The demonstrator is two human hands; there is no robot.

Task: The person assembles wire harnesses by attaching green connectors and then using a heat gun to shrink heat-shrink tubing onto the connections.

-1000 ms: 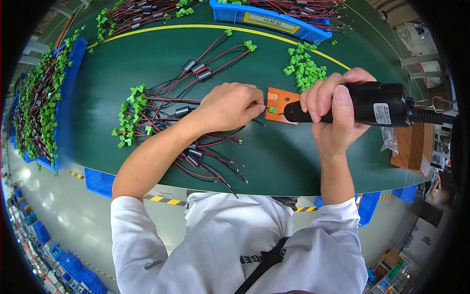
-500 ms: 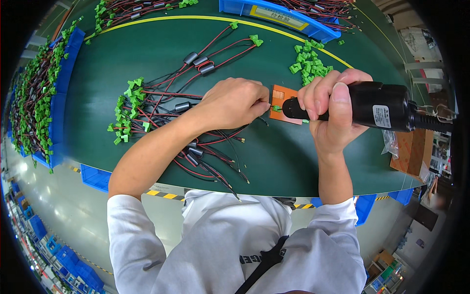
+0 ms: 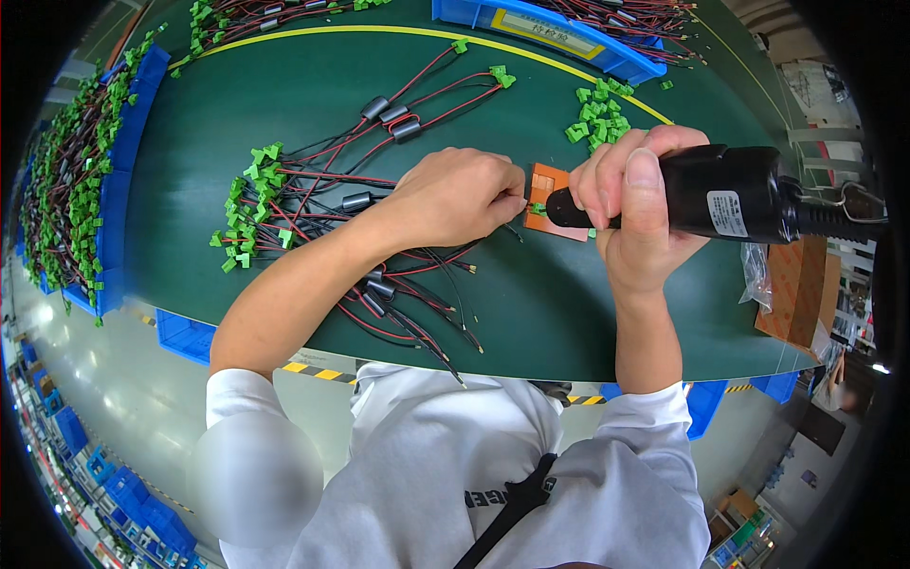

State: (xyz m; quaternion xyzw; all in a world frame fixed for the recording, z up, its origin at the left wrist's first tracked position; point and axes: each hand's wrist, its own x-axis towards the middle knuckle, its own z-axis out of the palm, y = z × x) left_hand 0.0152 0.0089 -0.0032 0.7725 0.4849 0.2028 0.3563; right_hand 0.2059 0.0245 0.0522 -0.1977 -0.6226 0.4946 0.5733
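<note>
My right hand [image 3: 640, 190] is wrapped round a black electric screwdriver [image 3: 692, 190], held nearly level. Its front end reaches over an orange block [image 3: 550, 177] lying on the table. A small green terminal connector [image 3: 537, 209] sits on this block, partly covered by the tool. My left hand [image 3: 464, 194] is closed in a pinch at the block's left edge; what its fingertips hold is hidden. Beneath that hand and forearm spread red and black wire harnesses [image 3: 322, 177] with dark cylinders [image 3: 357, 201] and green connectors [image 3: 256, 199].
Loose green connectors [image 3: 597, 114] lie beyond the block. A blue bin [image 3: 455, 11] of harnesses stands at the back, another blue bin [image 3: 114, 223] at the left. On the right are a cardboard box [image 3: 796, 289] and the screwdriver's cable [image 3: 834, 223]. A yellow line [image 3: 379, 28] crosses the green table.
The screwdriver's rear end has shifted slightly up and left with my right hand. My left hand stays pinched by the block. The whole view has shifted slightly.
</note>
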